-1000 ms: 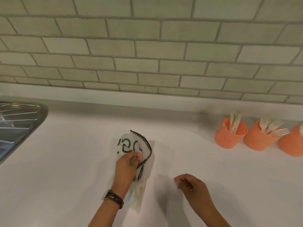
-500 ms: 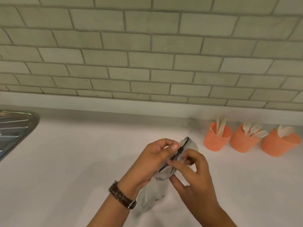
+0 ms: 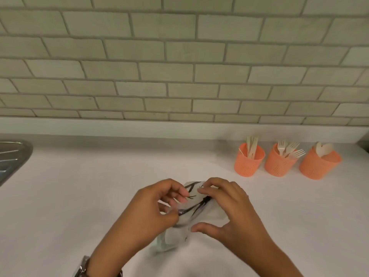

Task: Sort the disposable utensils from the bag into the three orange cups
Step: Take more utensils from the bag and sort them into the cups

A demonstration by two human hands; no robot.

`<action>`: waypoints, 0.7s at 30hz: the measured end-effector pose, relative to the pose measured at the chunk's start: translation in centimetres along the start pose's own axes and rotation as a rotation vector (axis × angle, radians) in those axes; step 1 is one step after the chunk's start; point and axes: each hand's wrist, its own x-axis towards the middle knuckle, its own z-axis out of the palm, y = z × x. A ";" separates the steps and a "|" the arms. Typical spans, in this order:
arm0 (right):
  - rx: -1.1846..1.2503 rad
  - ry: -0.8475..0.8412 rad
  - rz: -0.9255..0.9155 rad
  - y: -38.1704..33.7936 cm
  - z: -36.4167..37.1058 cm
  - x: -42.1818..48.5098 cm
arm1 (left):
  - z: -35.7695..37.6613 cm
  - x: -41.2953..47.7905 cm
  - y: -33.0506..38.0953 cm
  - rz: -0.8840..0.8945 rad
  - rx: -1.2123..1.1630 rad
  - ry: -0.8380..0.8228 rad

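Clear plastic bag (image 3: 173,236) with dark zip edge sits centre foreground, between both hands; resting on white counter (image 3: 79,196) or lifted, cannot tell. Left hand (image 3: 157,204) pinches dark edge, fingers curled. Right hand (image 3: 229,208) grasps bag from opposite side, fingertips on top, thumb below. Three orange cups (image 3: 279,164) in row at back right, well apart from bag. Left cup holds flat wooden pieces, middle cup forks (image 3: 289,149), right cup spoons (image 3: 323,148). Steel sink drainer (image 3: 12,156) at far left
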 end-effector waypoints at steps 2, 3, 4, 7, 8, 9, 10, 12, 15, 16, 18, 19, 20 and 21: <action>0.199 -0.064 0.051 0.6 -1.0 0.3 | -0.2 -0.1 -0.2 0.028 0.021 0.075; 0.270 -0.060 0.063 0.9 -1.2 0.4 | -0.3 -0.2 -0.3 0.036 0.038 0.104; 0.302 -0.046 0.061 1.1 -1.3 0.6 | -0.3 -0.2 -0.4 0.045 0.062 0.125; 0.300 -0.041 0.019 1.1 -0.9 1.2 | -0.2 -0.4 -0.7 0.092 0.178 0.172; 0.286 -0.045 0.001 1.0 -0.6 1.3 | -0.1 -0.5 -0.9 0.103 0.213 0.183; 0.269 -0.049 -0.026 0.9 -0.5 1.4 | 0.0 -0.5 -1.1 0.110 0.235 0.196; 0.248 -0.053 -0.049 0.8 -0.3 1.5 | 0.1 -0.6 -1.4 0.114 0.244 0.210; 0.210 -0.055 -0.084 0.7 -0.2 1.6 | 0.3 -0.7 -1.8 0.108 0.255 0.218; 0.210 -0.087 -0.089 0.7 -0.5 1.7 | 0.6 -0.7 -2.2 0.104 0.295 0.207; 0.211 -0.109 -0.097 0.7 -0.7 1.7 | 0.6 -0.6 -2.3 0.111 0.329 0.206; 0.199 -0.139 -0.124 0.6 -1.1 1.8 | 0.8 -0.6 -2.5 0.125 0.389 0.204; 0.191 -0.137 -0.128 0.5 -1.3 1.8 | 0.9 -0.7 -2.3 0.117 0.401 0.211; 0.180 -0.116 -0.130 0.5 -1.6 1.9 | 1.0 -0.9 -2.1 0.099 0.397 0.226; 0.170 -0.081 -0.132 0.5 -1.8 1.9 | 1.1 -1.2 -1.7 0.074 0.390 0.252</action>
